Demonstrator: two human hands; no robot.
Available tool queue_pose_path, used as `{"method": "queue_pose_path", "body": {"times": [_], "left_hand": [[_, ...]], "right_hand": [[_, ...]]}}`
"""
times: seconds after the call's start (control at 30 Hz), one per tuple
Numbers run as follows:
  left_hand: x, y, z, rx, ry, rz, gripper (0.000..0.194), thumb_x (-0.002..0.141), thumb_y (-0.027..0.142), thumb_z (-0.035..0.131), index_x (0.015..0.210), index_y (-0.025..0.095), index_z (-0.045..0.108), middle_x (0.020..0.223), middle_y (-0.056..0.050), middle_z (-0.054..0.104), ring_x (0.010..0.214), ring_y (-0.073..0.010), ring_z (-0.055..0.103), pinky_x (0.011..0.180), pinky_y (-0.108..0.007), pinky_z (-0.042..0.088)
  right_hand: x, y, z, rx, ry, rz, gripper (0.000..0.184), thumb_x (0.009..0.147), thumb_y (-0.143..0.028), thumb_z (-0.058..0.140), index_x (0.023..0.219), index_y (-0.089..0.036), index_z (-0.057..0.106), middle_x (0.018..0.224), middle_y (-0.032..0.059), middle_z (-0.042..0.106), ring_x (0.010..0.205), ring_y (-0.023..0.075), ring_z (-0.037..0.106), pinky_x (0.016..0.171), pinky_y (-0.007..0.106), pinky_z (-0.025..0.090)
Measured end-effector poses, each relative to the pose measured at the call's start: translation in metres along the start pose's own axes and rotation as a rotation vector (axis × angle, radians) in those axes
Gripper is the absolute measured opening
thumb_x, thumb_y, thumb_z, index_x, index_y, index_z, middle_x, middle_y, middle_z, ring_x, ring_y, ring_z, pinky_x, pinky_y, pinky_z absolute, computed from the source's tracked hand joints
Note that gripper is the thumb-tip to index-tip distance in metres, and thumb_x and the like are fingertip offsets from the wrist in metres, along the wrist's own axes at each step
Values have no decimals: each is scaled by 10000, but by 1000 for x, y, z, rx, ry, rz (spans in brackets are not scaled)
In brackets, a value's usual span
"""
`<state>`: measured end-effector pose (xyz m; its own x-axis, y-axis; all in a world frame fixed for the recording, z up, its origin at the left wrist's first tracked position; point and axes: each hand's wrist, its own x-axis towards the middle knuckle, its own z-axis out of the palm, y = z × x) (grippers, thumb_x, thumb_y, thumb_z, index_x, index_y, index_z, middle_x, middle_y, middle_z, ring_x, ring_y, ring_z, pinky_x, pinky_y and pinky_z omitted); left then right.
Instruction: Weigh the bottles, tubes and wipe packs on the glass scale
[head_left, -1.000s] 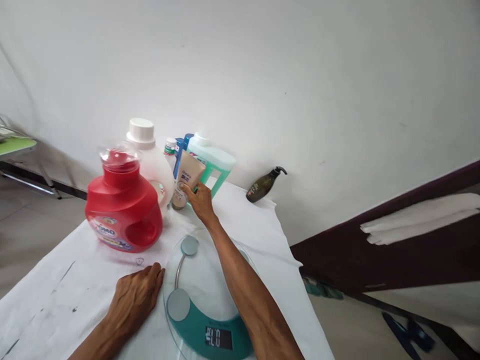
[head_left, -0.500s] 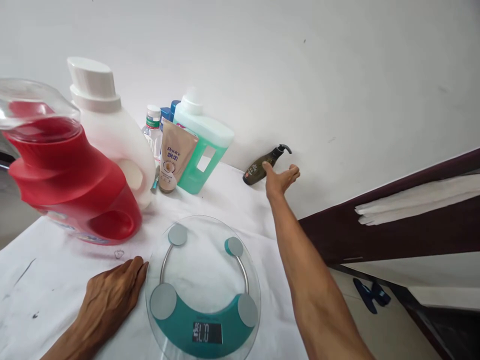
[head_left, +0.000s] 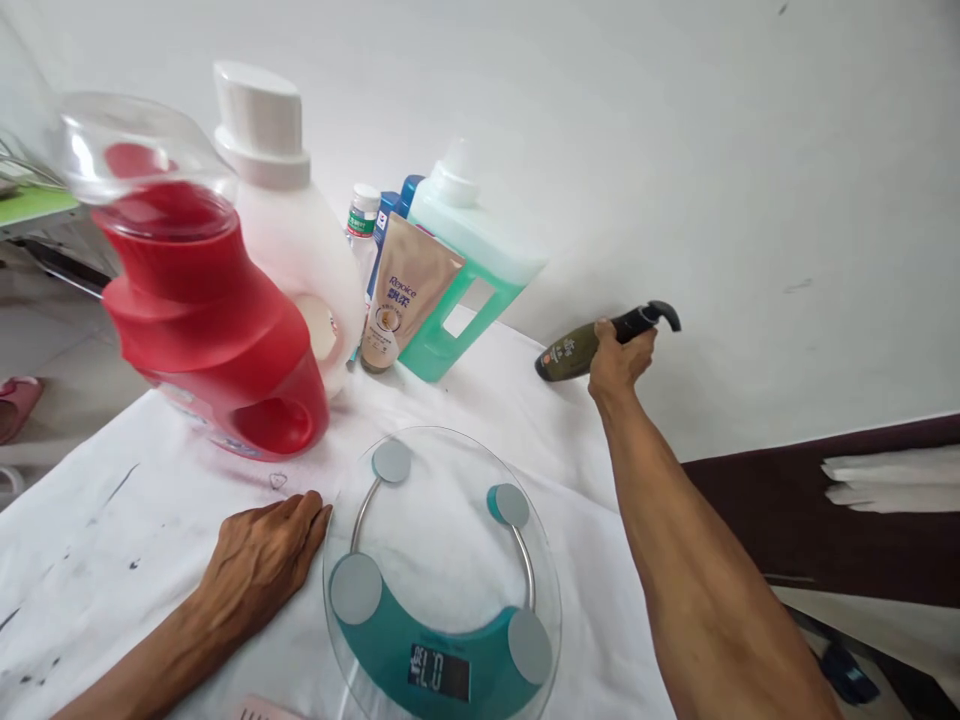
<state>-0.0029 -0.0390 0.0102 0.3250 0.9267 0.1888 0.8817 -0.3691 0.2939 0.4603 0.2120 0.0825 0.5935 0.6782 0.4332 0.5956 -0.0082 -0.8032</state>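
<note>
My right hand (head_left: 619, 361) is closed around the neck of a dark olive pump bottle (head_left: 574, 352) that leans against the wall at the table's far right. My left hand (head_left: 264, 560) lies flat on the white table cover (head_left: 120, 540), its fingertips just left of a round glass scale (head_left: 442, 575) with a teal band and a lit display. Behind the scale stand a red detergent jug (head_left: 206, 320), a white jug (head_left: 296, 250), a beige tube (head_left: 405, 295) and a green liquid jug (head_left: 472, 265).
A small clear bottle (head_left: 363, 235) and a blue bottle (head_left: 394, 205) stand between the jugs. The white wall (head_left: 675, 150) runs close behind the table. A dark wooden ledge (head_left: 810, 510) with folded white cloth (head_left: 892, 480) lies to the right.
My right hand let go of the beige tube beside the jugs, reached right to the olive pump bottle and closed on it. The view shifted closer. My left hand stayed put.
</note>
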Motion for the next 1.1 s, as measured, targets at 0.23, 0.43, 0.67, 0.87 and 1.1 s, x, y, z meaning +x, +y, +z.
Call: {"method": "queue_pose_path", "body": {"times": [0.23, 0.43, 0.67, 0.87, 1.1], "left_hand": [[7, 8, -16, 67, -328, -124, 388, 1128, 338, 352, 946, 196, 664, 825, -69, 777, 709, -234, 720, 585, -329, 182], [9, 9, -23, 102, -368, -127, 421, 1146, 363, 306, 1061, 190, 680, 945, -94, 801, 810, -257, 735, 597, -356, 207], [7, 8, -25, 109, -342, -121, 454, 1142, 370, 273, 1071, 182, 680, 1006, -126, 802, 884, -293, 747, 637, -363, 289], [6, 6, -24, 74, -307, -114, 466, 1134, 386, 272, 1082, 178, 687, 976, -147, 794, 882, -307, 739, 691, -370, 359], [4, 5, -22, 99, -274, -95, 474, 1128, 374, 272, 1102, 175, 702, 996, -164, 791, 890, -303, 728, 704, -373, 386]], "right_hand": [[-96, -77, -61, 263, -57, -60, 327, 782, -478, 814, 978, -264, 663, 1004, 41, 688, 970, 269, 654, 1009, 516, 528], [-199, -131, -102, 378, -346, 37, 457, 727, -574, 895, 999, -247, 730, 999, 26, 723, 947, 232, 693, 1001, 506, 567], [-273, -149, -113, 210, -520, -44, 477, 830, -629, 814, 1126, -260, 755, 1117, 51, 776, 1043, 253, 725, 988, 499, 593], [-289, -149, -109, 171, -453, -98, 538, 831, -654, 805, 1193, -266, 719, 1165, 65, 768, 1114, 277, 712, 1053, 551, 568], [-305, -139, -117, 233, -470, -167, 574, 889, -676, 721, 1295, -281, 632, 1311, 91, 709, 1244, 303, 665, 1092, 556, 536]]}}
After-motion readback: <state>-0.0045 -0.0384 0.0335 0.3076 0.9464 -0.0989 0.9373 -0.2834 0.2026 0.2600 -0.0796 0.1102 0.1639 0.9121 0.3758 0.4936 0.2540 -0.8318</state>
